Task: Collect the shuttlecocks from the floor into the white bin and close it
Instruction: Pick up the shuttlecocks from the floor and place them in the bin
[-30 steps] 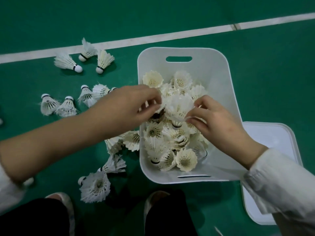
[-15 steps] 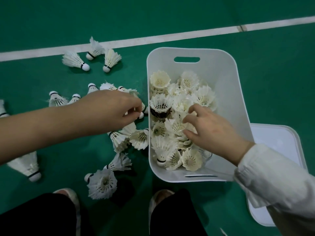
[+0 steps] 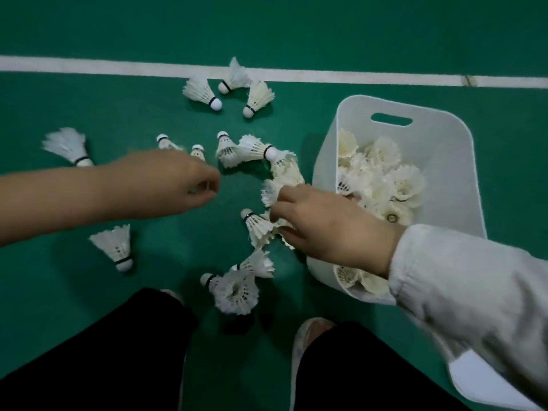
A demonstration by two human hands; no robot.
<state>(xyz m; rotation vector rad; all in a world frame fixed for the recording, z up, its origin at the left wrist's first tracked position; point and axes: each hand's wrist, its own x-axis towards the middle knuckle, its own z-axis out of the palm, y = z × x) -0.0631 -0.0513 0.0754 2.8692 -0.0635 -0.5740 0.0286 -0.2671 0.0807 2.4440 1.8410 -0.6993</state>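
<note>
The white bin [image 3: 444,149] stands on the green floor at the right, holding several shuttlecocks [image 3: 385,179]. Several more shuttlecocks [image 3: 255,149] lie scattered on the floor to its left. My right hand [image 3: 329,229] reaches across the bin's left wall, and its fingers curl round the feathers of a shuttlecock [image 3: 259,228] lying beside the bin. Further left, my left hand [image 3: 175,185] hovers low over the floor with loosely curled fingers, holding nothing I can make out. Two upright shuttlecocks [image 3: 197,151] stand just beyond it.
The bin's white lid [image 3: 477,378] lies on the floor at the lower right, mostly hidden by my sleeve. My knees and a shoe [image 3: 308,330] fill the bottom edge. A white court line [image 3: 89,66] runs across the far floor. Single shuttlecocks lie at the far left [image 3: 69,146].
Both hands have left the bin. The left hand swung out over the floor, and the right hand crossed the bin's left wall to a shuttlecock beside it. The camera turned left.
</note>
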